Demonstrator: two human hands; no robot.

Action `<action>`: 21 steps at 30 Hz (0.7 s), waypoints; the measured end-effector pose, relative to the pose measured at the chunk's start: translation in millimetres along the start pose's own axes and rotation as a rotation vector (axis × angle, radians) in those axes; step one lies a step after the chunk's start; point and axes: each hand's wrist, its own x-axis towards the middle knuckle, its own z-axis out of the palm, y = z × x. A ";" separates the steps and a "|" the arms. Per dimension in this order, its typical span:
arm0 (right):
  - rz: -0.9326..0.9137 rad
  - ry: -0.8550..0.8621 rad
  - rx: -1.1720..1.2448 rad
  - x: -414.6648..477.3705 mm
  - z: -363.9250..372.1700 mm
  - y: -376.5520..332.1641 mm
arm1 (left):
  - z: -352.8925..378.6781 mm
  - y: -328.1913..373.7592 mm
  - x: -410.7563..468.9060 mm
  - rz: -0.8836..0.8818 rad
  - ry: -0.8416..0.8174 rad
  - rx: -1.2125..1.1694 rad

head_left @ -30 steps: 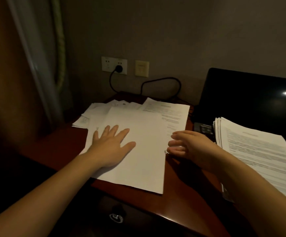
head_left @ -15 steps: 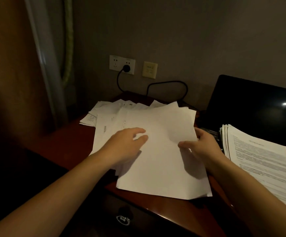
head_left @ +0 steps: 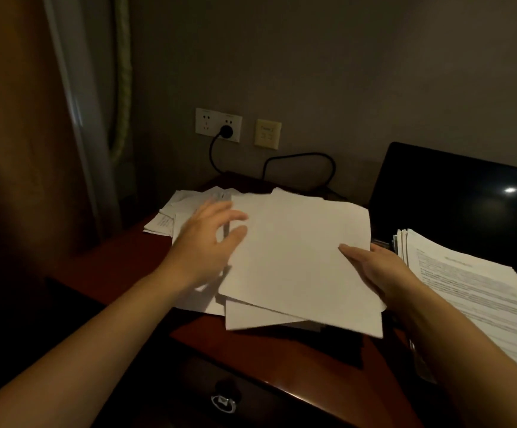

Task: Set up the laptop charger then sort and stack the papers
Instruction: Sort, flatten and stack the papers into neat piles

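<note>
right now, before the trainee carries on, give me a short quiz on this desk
1. True or false: the plug sits in the socket.
2. Which hand pinches the blank sheets? A) left B) right
3. Fill in: behind the printed stack stands a dark ___.
Key: 1 true; 2 B, the right hand; 3 laptop.

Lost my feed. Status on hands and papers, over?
Right grip holds blank sheets, lifted. Left grip open over loose papers. Printed stack right. Nothing blocking.
</note>
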 end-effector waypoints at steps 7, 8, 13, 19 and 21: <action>0.009 -0.054 0.041 -11.8 16.9 -3.0 | 33.6 26.3 -16.4 0.036 -0.532 -0.092; 0.044 -0.136 0.160 -17.1 18.0 -7.0 | 36.5 26.8 -16.8 -0.033 -0.536 -0.144; -0.155 -0.631 0.126 -42.9 30.6 -19.4 | 18.6 38.2 0.3 -0.349 -0.523 -1.188; -0.438 -0.528 -0.370 -71.1 61.9 -18.9 | 1.5 36.0 9.1 -0.531 -0.252 -1.100; -0.478 -0.489 -0.305 -67.1 65.9 -14.8 | 3.3 27.1 5.6 -0.581 -0.205 -1.000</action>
